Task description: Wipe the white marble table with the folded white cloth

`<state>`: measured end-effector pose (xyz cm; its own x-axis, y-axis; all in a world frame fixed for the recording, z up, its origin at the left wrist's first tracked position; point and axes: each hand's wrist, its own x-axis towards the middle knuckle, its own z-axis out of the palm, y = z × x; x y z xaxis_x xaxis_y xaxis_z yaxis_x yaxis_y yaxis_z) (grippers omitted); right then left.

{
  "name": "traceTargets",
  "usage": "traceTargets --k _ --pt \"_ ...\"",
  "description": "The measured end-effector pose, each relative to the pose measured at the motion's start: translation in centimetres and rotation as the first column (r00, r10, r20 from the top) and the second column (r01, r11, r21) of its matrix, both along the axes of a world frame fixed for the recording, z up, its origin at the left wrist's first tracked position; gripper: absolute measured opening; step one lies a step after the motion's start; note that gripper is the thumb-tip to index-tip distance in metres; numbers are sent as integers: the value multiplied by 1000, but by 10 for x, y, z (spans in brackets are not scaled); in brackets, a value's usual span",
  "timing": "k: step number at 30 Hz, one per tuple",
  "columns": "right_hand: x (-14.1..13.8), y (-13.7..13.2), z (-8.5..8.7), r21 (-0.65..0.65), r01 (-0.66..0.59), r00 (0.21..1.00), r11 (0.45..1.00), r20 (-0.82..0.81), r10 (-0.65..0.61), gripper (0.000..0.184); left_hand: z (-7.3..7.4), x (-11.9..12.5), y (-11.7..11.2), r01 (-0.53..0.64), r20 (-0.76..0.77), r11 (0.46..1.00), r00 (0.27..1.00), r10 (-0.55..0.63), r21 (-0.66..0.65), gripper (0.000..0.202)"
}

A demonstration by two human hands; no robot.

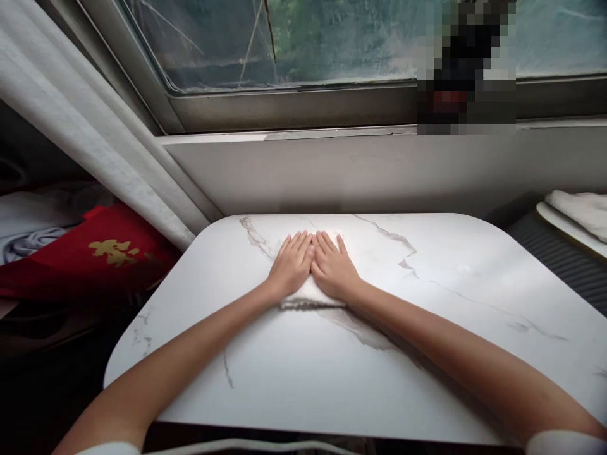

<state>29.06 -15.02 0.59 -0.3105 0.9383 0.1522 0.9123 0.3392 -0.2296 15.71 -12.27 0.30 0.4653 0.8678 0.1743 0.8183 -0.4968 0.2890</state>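
Note:
A folded white cloth (313, 296) lies on the white marble-patterned table (265, 366), near its middle. My left hand (293, 262) rests flat on the cloth's left part, fingers stretched out and pointing away from me. Side by side with it, my right hand (332, 262) presses flat on the right part, its thumb side touching my left hand. Both palms face down, and neither hand is wrapped around anything. Most of the cloth is hidden beneath them; only its near edge shows.
Behind the table rises a pale wall (294, 170) under a window (308, 44). A white curtain (90, 107) hangs at left, beside a red cloth bag (71, 259) with gold marks. At right, a white cloth (581, 212) lies on a light board over a dark ribbed surface (569, 259).

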Motion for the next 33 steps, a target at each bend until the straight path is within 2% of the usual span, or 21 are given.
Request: traceTargets --k 3,6,9,12,15,17,20,24,27,30,33 --pt "-8 56 -1 23 43 999 999 6 -43 60 1 -1 59 -12 -45 1000 999 14 28 51" --pt "-16 95 -1 59 96 995 994 15 -97 58 4 -3 101 -4 -113 999 994 10 50 50" --pt "-21 113 -2 90 131 991 987 25 -134 57 6 -5 121 22 -153 997 988 -11 70 49" --pt "-23 110 -3 106 119 991 987 45 -125 57 4 -8 119 38 -166 996 986 -23 86 49" --pt "-28 86 -3 99 107 992 989 53 -113 58 3 -16 97 61 -162 995 986 -48 74 49" --pt "-34 59 -3 88 92 994 992 50 -97 59 2 -26 72 83 -141 995 987 -73 63 50" --pt "-49 4 -1 61 24 999 998 21 -25 61 3 -48 17 124 -91 990 989 -119 62 53" --pt "-71 -73 3 3 -102 989 995 -106 101 64 7 -83 -63 156 -45 986 987 -154 52 54" --pt "-85 -110 8 -51 -205 959 977 -209 190 67 11 -106 -108 125 -39 991 992 -124 41 53" --pt "-94 -121 13 -96 -266 934 959 -271 232 70 14 -120 -126 88 -43 996 995 -87 20 52" --pt "-97 -103 14 -137 -315 920 939 -288 266 69 14 -125 -116 59 -46 998 997 -59 2 52"
